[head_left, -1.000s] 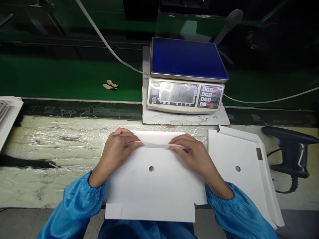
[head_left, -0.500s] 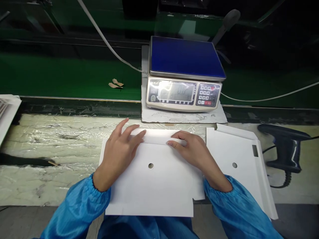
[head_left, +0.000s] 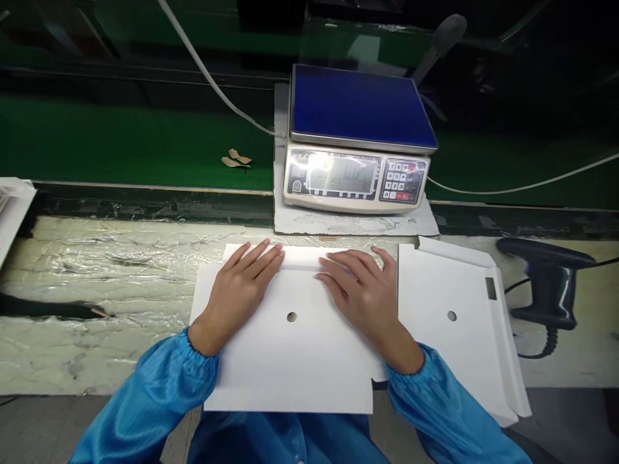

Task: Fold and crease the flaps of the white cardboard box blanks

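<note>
A flat white cardboard sheet [head_left: 294,361] with a small round hole lies before me, its near edge reaching past the table edge. Along its far edge runs a creased flap. My left hand [head_left: 236,293] rests palm down on the sheet's left side, fingers stretched onto the flap. On the right, my right hand [head_left: 365,293] lies on the sheet with fingers spread, fingertips at the crease. Neither hand grips anything. To the right is a second white cardboard piece [head_left: 447,361], with folded edges, a round hole and a rectangular slot.
A digital scale [head_left: 358,174] with a blue top stands behind the sheet on a white board [head_left: 309,223]. A dark handheld scanner [head_left: 549,283] lies at the right. Beige scraps [head_left: 236,159] sit on the green surface [head_left: 120,142]. White cables [head_left: 213,80] run behind.
My left fingers have come down flat on the flap. My right hand has let go of the flap's edge and spread out on the sheet. The flap now lies flatter.
</note>
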Demonstrator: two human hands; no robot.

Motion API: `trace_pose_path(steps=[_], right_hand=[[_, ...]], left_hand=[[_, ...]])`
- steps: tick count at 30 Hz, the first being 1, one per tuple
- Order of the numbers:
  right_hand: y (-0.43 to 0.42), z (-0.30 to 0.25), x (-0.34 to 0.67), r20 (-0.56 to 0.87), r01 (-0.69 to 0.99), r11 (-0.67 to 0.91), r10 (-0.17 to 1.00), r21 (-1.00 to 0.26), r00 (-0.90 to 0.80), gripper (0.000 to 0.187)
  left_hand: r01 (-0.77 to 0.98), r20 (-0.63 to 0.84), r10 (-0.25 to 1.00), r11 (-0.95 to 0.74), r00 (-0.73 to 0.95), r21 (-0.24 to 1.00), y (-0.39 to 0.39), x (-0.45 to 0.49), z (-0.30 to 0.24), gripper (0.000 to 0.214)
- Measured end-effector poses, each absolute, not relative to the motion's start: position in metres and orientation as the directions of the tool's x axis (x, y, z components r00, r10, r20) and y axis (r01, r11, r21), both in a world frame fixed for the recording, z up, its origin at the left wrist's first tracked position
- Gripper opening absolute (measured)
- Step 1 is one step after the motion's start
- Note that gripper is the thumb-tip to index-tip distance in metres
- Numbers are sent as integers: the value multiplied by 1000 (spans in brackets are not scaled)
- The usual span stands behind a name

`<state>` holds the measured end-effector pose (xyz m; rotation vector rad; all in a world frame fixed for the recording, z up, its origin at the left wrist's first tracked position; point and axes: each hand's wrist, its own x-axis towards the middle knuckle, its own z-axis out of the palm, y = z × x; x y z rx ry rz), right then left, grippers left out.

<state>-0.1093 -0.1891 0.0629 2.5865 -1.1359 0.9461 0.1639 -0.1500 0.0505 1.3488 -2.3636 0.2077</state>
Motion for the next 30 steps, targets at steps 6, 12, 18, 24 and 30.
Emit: trace_pose_path(steps=[6,12,18,24,30], right_hand=[[-191,57,-100,526,-668,-731,-626,-138,576,33],[-188,52,-100,527,-633,-755,-614,-172,588,41],[-191,59,-99,552,-630,-738,-639,-242,536,46],[-177,76,-102,574,-632,-765,-576,-126,582,30],[-164,69,-115,543,-607,-785,-565,-122,622,40]], left_hand=[[-834,481,-772,534,-415,137,-149,163,50,44],[-843,528,-767,513,-365,162,-149,161,51,42],[-834,534,-771,513,-346,200,-152,160,54,46],[-829,574,-717,548,-397,111,-134,161,71,33],[-818,496,-746,563,-444,115,-119,161,68,31]])
